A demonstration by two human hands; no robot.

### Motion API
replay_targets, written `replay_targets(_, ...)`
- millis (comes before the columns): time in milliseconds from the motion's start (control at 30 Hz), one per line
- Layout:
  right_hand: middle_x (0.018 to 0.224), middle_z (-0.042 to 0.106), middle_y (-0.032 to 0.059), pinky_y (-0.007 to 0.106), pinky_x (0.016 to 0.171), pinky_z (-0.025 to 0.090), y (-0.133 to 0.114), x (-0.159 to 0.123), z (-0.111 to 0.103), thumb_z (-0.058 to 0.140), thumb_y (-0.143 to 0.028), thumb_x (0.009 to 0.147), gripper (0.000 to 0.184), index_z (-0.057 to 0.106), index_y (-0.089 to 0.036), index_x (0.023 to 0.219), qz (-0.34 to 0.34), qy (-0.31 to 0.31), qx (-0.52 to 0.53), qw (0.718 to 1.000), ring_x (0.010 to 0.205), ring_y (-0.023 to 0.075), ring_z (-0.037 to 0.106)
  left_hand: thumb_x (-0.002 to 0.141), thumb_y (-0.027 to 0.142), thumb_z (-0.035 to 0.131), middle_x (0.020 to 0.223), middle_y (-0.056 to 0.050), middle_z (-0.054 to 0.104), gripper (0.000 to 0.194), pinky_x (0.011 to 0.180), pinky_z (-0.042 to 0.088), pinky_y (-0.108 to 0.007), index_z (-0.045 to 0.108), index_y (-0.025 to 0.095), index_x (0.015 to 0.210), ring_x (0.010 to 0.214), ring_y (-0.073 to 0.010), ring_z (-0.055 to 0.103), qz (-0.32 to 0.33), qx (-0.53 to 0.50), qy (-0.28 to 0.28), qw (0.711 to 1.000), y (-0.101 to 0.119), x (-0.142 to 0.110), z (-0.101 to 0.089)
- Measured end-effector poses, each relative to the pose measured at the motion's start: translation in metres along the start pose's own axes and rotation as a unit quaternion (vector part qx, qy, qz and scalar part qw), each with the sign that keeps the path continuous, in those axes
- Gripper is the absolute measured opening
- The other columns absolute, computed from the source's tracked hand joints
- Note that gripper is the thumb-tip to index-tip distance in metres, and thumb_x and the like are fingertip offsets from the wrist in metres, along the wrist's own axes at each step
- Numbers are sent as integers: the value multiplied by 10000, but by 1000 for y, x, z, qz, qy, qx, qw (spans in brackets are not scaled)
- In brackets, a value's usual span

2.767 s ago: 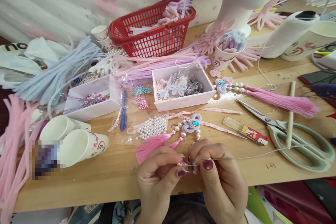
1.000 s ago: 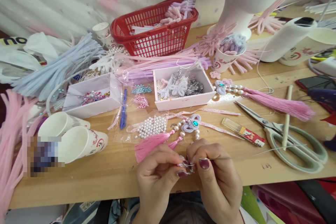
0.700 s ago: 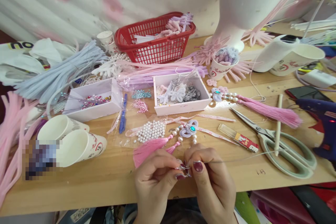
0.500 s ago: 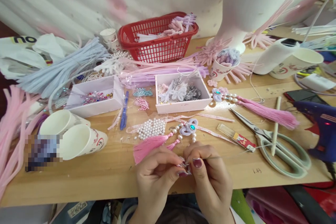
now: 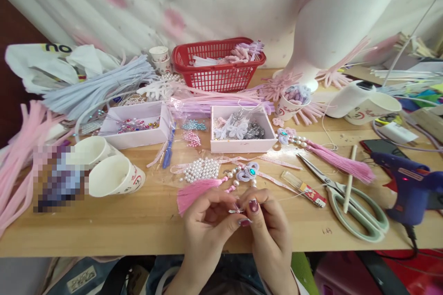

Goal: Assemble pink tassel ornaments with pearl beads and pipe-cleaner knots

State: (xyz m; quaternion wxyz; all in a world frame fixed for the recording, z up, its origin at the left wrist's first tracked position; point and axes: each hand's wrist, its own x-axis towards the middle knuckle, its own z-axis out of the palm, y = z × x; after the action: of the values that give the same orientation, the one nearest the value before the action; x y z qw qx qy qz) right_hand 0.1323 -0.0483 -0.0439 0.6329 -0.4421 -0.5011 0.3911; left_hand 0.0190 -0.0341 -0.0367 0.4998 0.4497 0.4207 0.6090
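My left hand (image 5: 209,221) and my right hand (image 5: 272,223) meet at the table's front edge, thumbs and fingers pinched together. Between the fingertips is a tiny pale, shiny piece (image 5: 237,211), too small and covered to name. A thin clear thread runs from near my right hand toward the scissors (image 5: 356,209). Just beyond my fingers lies a beaded ornament (image 5: 246,173) with a lilac loop flower, a turquoise gem and pearls. Its pink tassel (image 5: 197,193) lies beside my left hand. Loose white pearls (image 5: 202,170) are heaped on a clear bag behind it.
Two paper cups (image 5: 116,176) stand at the left. Further back are two white boxes (image 5: 242,146) of trinkets and a red basket (image 5: 214,78). To the right lie a small clear-and-red case (image 5: 308,191), a second tasselled ornament (image 5: 341,159) and a blue glue gun (image 5: 408,184).
The camera view has shifted, so the table things sit lower at the back and further left on the right side. Both hands stay pinched together, and the fingers have turned slightly around the tiny piece.
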Motion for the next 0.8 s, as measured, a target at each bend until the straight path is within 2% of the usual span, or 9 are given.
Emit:
replay_targets(133, 706, 585, -41, 194, 608, 466, 0, 2, 1, 539, -294, 1061, 257, 626, -228, 828, 10, 16, 26, 999, 634, 102, 547, 787, 281, 875, 765, -45, 778, 109, 637, 624, -232, 805, 199, 800, 684, -173, 745, -17, -13, -10, 1000, -5, -3, -3)
replay_targets(233, 683, 568, -44, 202, 590, 460, 2, 3, 3, 544, -301, 1059, 273, 610, -220, 806, 4, 14, 41, 999, 612, 104, 532, 834, 327, 834, 724, -47, 772, 156, 652, 617, -235, 802, 188, 772, 665, -163, 729, -29, -21, 3, 999, -8, -5, -4)
replay_targets(333, 695, 571, -43, 217, 599, 462, 5, 1, 7, 533, -297, 1064, 256, 607, -224, 830, -18, 26, 38, 999, 618, 109, 538, 828, 393, 838, 681, -32, 756, 236, 635, 589, -205, 771, 175, 767, 625, -137, 703, -70, -45, 47, 995, -11, -6, -2)
replay_targets(433, 699, 547, -47, 227, 595, 447, 7, 1, 6, 533, -315, 1065, 250, 590, -230, 837, -35, 81, 31, 996, 610, 112, 511, 786, 478, 859, 653, -15, 723, 343, 647, 572, -205, 735, 159, 753, 607, -121, 674, -105, -74, 91, 988, -11, -7, 0)
replay_targets(533, 667, 497, -42, 255, 558, 419, 1, 9, -12, 491, -394, 1072, 354, 527, -228, 761, -26, 101, 21, 994, 576, 127, 479, 749, 507, 879, 653, 2, 694, 390, 683, 571, -227, 719, 152, 761, 599, -111, 644, -110, -93, 109, 984, -12, -7, 0)
replay_targets(600, 640, 483, -31, 274, 549, 396, -8, 19, -36, 440, -468, 1073, 446, 485, -228, 700, -15, 87, -60, 994, 567, 138, 475, 748, 504, 881, 659, 6, 688, 393, 685, 572, -237, 711, 152, 785, 602, -113, 640, -115, -103, 102, 983, -13, -6, -1)
replay_targets(633, 619, 478, -28, 281, 549, 379, -13, 25, -49, 445, -506, 1061, 478, 477, -227, 674, -11, 75, -144, 987, 562, 141, 464, 755, 502, 876, 661, 7, 685, 390, 674, 572, -240, 704, 154, 797, 599, -116, 639, -117, -110, 93, 983, -13, -6, -2)
replay_targets(733, 546, 392, -42, 295, 524, 302, -25, 44, -87, 419, -615, 1011, 538, 392, -244, 624, 22, 41, -382, 923, 529, 147, 408, 783, 493, 855, 670, 17, 674, 375, 646, 571, -243, 678, 164, 817, 584, -114, 630, -110, -131, 88, 981, -15, -4, -4)
replay_targets(800, 518, 408, -32, 305, 529, 284, -27, 54, -103, 402, -593, 994, 515, 365, -251, 611, 59, 4, -482, 874, 516, 159, 420, 786, 503, 849, 660, 22, 666, 384, 635, 575, -248, 667, 166, 810, 571, -113, 624, -108, -139, 86, 981, -15, -3, -4)
